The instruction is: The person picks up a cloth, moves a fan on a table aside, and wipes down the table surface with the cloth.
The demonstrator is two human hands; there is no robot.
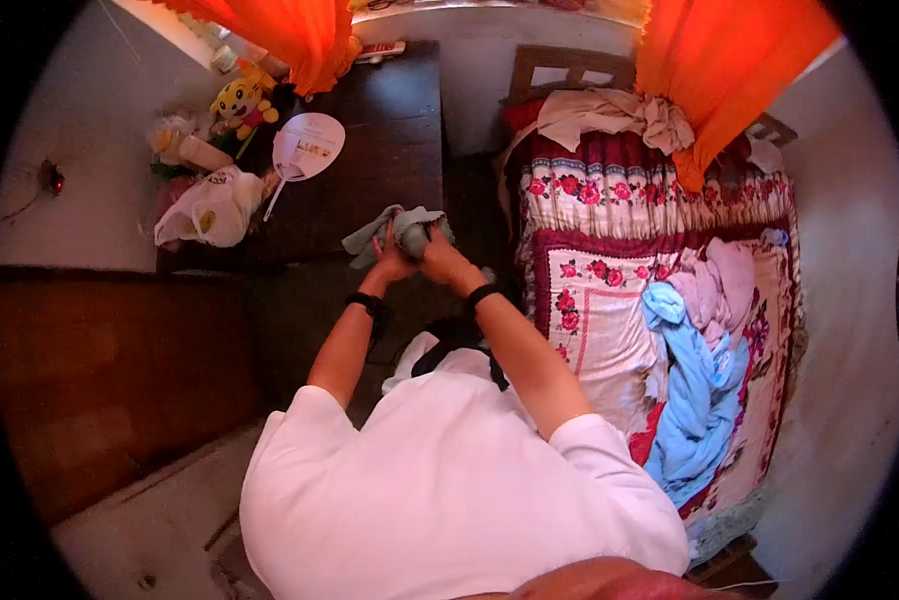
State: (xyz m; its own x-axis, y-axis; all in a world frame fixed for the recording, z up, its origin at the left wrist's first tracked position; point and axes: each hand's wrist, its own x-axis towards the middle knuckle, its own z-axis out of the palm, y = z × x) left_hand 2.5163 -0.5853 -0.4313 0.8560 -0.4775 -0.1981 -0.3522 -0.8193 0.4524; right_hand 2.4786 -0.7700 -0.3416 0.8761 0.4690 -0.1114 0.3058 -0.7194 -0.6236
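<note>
A grey-green cloth (370, 238) is bunched up between my hands, close to the near edge of the dark table. My left hand (394, 262) grips it from the left, thumb and fingers pressed into the folds. On the other side, my right hand (444, 260) is closed around the bunched part. A rounded grey shape shows between the hands; whether it is a fold of cloth or a separate object I cannot tell. Both wrists wear dark bands.
On the dark table (390, 130) lie a white hand fan (308, 148), a tiger plush toy (242, 104) and a white plastic bag (212, 210). At right stands a bed with a floral cover (600, 310), bearing blue clothing (695, 400). Orange curtains (720, 70) hang behind.
</note>
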